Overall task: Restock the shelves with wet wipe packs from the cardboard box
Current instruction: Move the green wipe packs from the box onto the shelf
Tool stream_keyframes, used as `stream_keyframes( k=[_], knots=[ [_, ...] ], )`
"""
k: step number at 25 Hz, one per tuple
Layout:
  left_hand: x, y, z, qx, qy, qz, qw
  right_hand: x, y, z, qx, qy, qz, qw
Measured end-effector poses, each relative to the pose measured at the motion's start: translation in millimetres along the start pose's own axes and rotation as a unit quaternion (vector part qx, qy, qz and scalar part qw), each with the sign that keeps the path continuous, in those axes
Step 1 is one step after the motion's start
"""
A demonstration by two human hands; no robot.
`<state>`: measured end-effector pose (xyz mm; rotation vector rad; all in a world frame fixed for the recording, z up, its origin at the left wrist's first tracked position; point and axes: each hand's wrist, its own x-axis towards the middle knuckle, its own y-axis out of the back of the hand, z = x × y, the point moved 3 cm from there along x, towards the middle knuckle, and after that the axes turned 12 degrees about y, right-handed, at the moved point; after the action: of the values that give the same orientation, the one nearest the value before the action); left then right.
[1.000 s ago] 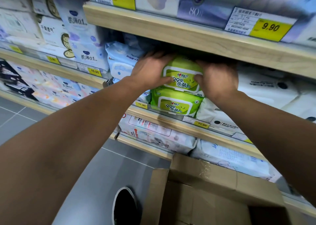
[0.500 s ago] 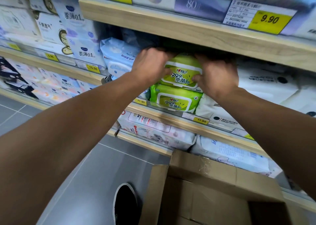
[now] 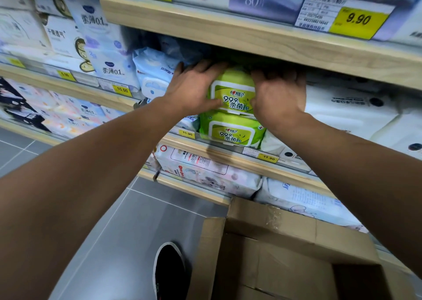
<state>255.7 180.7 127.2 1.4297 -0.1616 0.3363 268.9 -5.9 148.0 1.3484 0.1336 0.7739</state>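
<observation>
The left hand [image 3: 194, 89] lies with fingers spread and flat against the left side of the upper green wet wipe pack [image 3: 233, 94], thumb along its lower left edge; the right hand [image 3: 279, 96] presses its right side, fingers reaching back under the shelf above. The two hands squeeze the pack between them. It sits on top of a second green pack [image 3: 230, 132] on the middle shelf [image 3: 219, 150], between pale blue packs [image 3: 155, 76] at left and white packs [image 3: 349, 108] at right. The open cardboard box [image 3: 285, 249] stands near, low right, beside a black shoe [image 3: 170, 270].
</observation>
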Motion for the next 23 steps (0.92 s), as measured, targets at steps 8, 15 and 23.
stream_keyframes(
  k=[8, 15, 23],
  knots=[
    [-9, -1, -52, 0.102, 0.118, 0.006, 0.988, 15, -24, -32, 0.037, 0.034, 0.019, 0.999],
    [-18, -1, -39, 0.048, 0.101, 0.019, 0.994, 5, -30, -29, 0.015, 0.066, 0.050, 0.996],
    [-27, -12, -13, 0.050, 0.052, 0.051, 0.996, 3, -40, -32, -0.021, 0.078, 0.035, 0.996]
  ],
)
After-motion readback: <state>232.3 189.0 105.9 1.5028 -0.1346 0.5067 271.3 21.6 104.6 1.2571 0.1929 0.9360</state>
